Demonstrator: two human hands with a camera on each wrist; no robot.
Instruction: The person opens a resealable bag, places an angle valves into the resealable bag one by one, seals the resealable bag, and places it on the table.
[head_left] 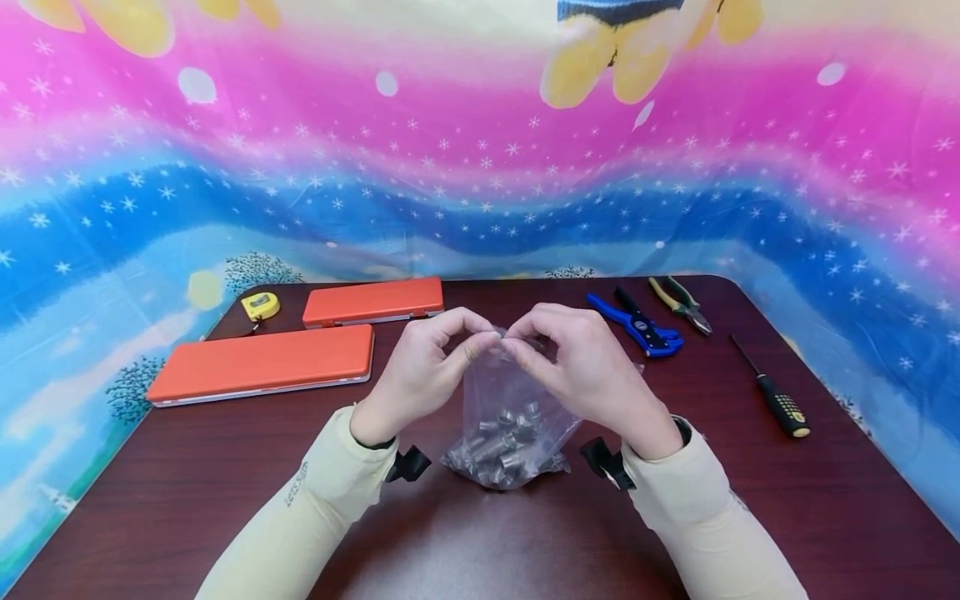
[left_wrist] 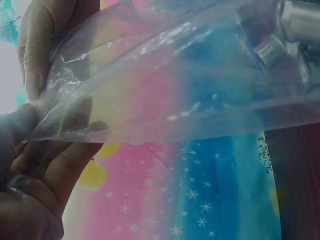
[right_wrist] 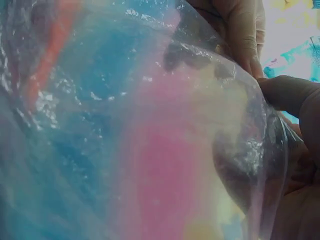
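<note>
A clear plastic bag hangs upright from both hands at the middle of the table, its bottom near or on the tabletop. Several silvery metal sockets lie in its lower part; some metal pieces also show at the right of the left wrist view. My left hand pinches the bag's top edge between thumb and fingers. Close against it, my right hand pinches the same edge, the fingertips of both hands nearly meeting. In the right wrist view the bag's film fills most of the picture.
Two orange cases lie at the left, with a yellow tape measure behind the nearer one. Blue wire strippers, pliers and a black screwdriver lie at the right. A patterned cloth hangs behind the dark table.
</note>
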